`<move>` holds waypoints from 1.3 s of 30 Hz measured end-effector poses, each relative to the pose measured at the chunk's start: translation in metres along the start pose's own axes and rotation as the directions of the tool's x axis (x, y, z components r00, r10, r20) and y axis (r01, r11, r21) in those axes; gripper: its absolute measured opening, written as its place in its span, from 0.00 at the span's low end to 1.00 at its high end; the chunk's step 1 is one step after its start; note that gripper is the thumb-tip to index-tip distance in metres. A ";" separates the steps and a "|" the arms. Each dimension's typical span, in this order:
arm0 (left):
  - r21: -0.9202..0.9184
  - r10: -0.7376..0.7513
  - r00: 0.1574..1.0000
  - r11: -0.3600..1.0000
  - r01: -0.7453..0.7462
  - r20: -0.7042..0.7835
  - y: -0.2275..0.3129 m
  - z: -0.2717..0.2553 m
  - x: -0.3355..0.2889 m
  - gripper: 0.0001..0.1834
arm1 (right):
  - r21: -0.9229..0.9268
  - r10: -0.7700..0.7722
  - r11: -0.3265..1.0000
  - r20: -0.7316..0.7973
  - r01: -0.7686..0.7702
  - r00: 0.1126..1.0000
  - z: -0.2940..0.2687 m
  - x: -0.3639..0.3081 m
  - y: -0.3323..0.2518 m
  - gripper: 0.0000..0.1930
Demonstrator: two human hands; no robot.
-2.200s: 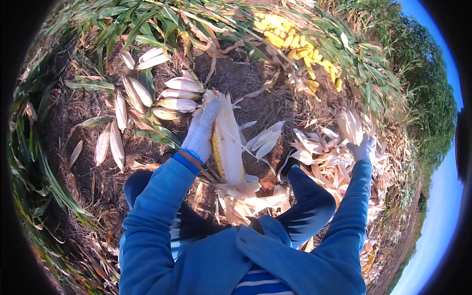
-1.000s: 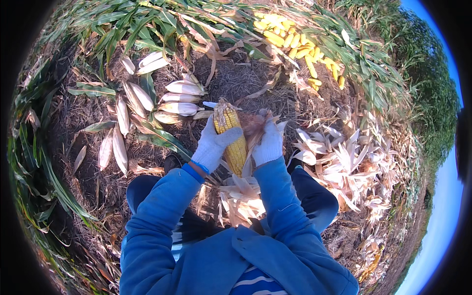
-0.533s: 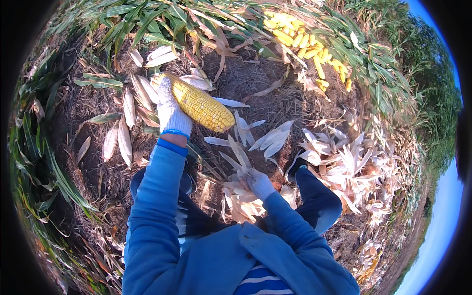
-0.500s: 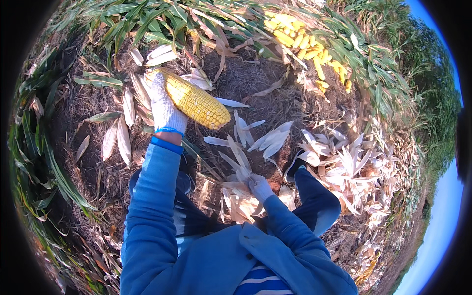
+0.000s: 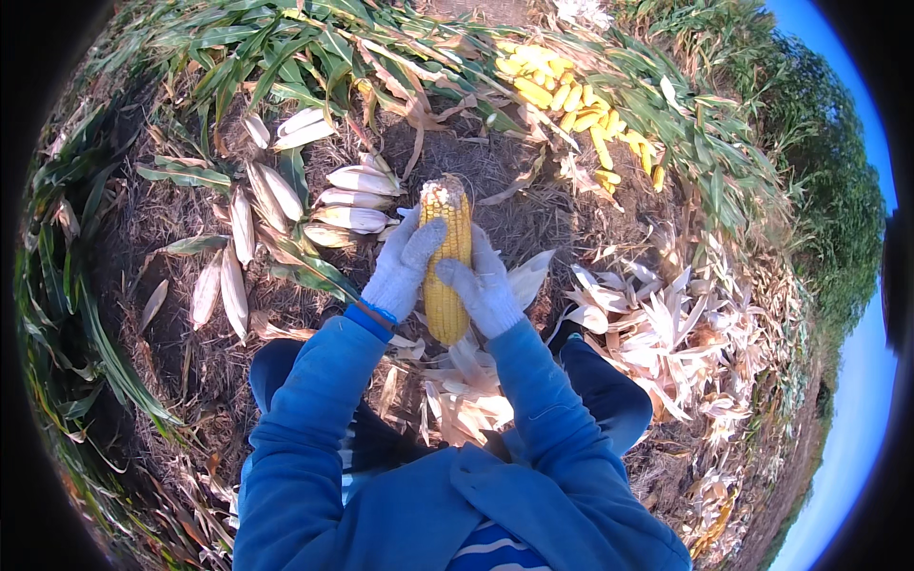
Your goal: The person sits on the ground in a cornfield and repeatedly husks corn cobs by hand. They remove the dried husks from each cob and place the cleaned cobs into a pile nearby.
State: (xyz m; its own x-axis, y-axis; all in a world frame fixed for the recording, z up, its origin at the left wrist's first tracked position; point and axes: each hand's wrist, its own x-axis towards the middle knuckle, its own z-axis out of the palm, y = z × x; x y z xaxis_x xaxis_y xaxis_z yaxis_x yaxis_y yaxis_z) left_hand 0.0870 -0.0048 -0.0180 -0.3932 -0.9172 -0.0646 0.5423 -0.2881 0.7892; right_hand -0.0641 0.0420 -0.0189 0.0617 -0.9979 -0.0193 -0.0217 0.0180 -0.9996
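Cob [image 5: 443, 303] drawn inward | between left hand [image 5: 396, 270] and right hand [image 5: 489, 285] | both gripping it

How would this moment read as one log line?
left hand: holds husked corn cob; right hand: holds same cob; ground left: ears in husk; ground right: loose husks; ahead right: yellow cobs

Bright, hard sunlight — pale husks [image 5: 672, 328] near glare, edges bowing into black.

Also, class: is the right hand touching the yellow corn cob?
Touching. In the head view, the right hand lays its gloved thumb across the corn cob.
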 end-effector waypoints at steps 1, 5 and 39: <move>0.087 0.027 1.000 0.996 -0.026 -0.010 0.001 0.001 0.000 0.34 | -0.080 -0.002 0.997 -0.058 -0.003 0.998 0.003 0.000 -0.001 0.38; 0.262 0.042 0.999 0.964 -0.039 -0.007 -0.004 0.005 -0.007 0.35 | -0.268 -0.196 0.954 -0.220 0.135 0.955 0.009 -0.001 0.005 0.34; -0.231 -0.206 0.978 0.951 0.206 0.022 -0.014 0.001 -0.011 0.25 | 0.525 0.095 0.834 -0.437 0.168 0.895 -0.017 0.014 -0.025 0.09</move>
State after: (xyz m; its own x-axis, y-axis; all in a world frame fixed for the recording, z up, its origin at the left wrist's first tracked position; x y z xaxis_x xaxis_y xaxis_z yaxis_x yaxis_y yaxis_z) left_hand 0.0826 0.0093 -0.0280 -0.5126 -0.8318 -0.2130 0.6061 -0.5262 0.5964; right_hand -0.0796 0.0264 0.0061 -0.3827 -0.9181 -0.1032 0.5163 -0.1199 -0.8480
